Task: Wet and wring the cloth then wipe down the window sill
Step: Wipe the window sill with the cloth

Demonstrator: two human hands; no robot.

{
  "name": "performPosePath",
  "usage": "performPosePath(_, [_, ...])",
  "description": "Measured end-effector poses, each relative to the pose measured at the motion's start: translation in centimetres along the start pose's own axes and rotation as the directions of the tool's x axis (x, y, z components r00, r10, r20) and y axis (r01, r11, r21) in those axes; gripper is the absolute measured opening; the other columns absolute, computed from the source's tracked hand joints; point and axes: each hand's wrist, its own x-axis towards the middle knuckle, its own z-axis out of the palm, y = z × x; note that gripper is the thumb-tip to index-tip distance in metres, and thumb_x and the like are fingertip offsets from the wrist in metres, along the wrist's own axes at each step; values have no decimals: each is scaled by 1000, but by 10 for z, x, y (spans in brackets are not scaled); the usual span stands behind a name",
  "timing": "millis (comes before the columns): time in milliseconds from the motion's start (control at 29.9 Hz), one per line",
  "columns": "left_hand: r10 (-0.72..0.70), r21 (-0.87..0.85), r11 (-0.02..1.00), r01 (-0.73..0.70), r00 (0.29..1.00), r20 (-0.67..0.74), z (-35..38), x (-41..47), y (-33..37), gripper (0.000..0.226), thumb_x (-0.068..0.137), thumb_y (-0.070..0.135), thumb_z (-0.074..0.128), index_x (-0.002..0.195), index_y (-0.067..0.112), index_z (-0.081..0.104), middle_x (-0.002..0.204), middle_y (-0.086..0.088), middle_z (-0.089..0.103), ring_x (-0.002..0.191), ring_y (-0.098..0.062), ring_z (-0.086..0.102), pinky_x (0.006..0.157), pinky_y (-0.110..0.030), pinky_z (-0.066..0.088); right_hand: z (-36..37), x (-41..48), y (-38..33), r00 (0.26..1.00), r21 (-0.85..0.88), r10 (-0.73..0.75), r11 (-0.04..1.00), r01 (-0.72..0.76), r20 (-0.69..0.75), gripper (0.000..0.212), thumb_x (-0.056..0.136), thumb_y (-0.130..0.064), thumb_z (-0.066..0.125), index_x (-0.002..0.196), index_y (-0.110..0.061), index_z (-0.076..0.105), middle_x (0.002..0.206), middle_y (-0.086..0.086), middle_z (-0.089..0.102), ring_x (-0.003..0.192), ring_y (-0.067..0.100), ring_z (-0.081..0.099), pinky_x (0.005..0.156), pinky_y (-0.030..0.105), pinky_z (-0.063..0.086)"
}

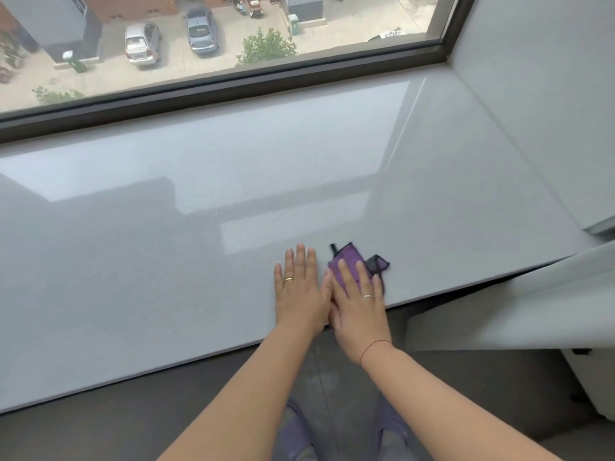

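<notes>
The cloth (350, 259), purple with a dark trim, lies folded small on the window sill (199, 261), close to its front edge and toward the right end. The right hand (359, 304) lies flat on top of it, fingers straight and spread. Its grip is open, pressing rather than clutching, and only the far part of the cloth shows beyond the fingertips. The left hand (301, 294) rests palm-down on the bare sill just beside it, its grip open too and holding nothing. The two hands touch along their inner edges. Whether the cloth is damp cannot be told.

The step in hand looks like the wiping itself. To do it well, the palm should bear evenly so that the whole pad of cloth meets the sill, not the part under the fingertips alone. Long overlapping passes from the dark window frame (233, 91) to the front edge would suit this broad glossy sill, whose sheen will show any streak or missed band. The corner where the sill meets the side wall (549, 94) needs a folded edge pushed right in. The cloth is small against so wide a sill, so refolding to a fresh face is likely wise. The left hand serves best as a brace, placed off wiped stretches so it leaves no prints.
</notes>
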Motion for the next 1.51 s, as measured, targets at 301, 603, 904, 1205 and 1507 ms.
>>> performPosePath(301, [-90, 33, 995, 90, 996, 26, -6, 19, 16, 62, 99, 46, 10, 149, 18, -14, 157, 0, -22, 144, -18, -22, 114, -36, -17, -29, 28, 117, 999, -160, -30, 987, 32, 14, 54, 98, -44, 11, 147, -33, -9, 159, -4, -14, 146, 21, -14, 116, 37, -11])
performPosePath(603, [-194, 25, 981, 194, 981, -8, 12, 25, 29, 60, 101, 41, 15, 150, 18, -10, 159, 0, -17, 145, -19, -18, 117, -40, -11, -22, 9, 48, 953, -64, -302, 951, 303, 14, 53, 95, -39, 29, 147, -25, 32, 155, 0, 26, 143, 31, 23, 113, 45, 8])
performPosePath(904, [-271, 3, 962, 273, 957, -105, 13, 30, 37, 58, 100, 42, 22, 150, 19, 6, 160, 2, 3, 147, -18, -4, 118, -37, -5, -54, 96, 162, 999, -90, 34, 995, -32, 22, 56, 100, -41, 20, 150, -32, -3, 159, -4, -13, 146, 21, -15, 117, 40, -10])
performPosePath(1205, [-301, 4, 952, 307, 937, -178, 8, 62, 62, 56, 100, 37, 24, 150, 15, 11, 160, -4, -1, 147, -21, -4, 117, -40, -5, -33, 78, 102, 836, -100, -533, 832, 546, 129, 56, 97, -46, 11, 149, -34, -6, 157, -7, -15, 143, 22, -22, 114, 40, -22])
performPosePath(1507, [-254, 30, 965, 259, 960, -113, 13, 75, 53, 63, 99, 42, 21, 151, 21, -8, 159, 1, -15, 146, -18, -15, 116, -38, -12, -64, 156, 140, 1000, -34, 24, 999, -24, 17, 57, 99, -42, 21, 150, -32, -1, 160, -5, -12, 146, 23, -15, 116, 43, -11])
